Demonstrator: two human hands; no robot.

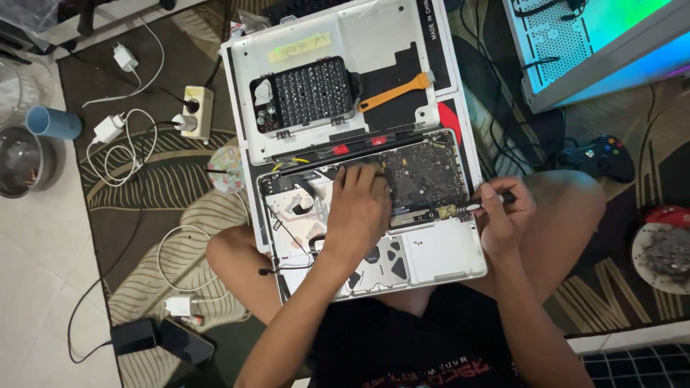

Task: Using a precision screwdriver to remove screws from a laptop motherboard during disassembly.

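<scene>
Head camera looks steeply down, close above lap.

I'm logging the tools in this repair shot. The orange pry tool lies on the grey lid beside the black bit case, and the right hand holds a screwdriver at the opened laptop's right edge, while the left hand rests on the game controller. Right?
Not quite. In the head view the left hand rests on the opened laptop, not the game controller, which lies untouched on the rug.

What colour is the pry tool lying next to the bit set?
Orange; the pry tool lies beside the bit set, clear in the head view.
</scene>
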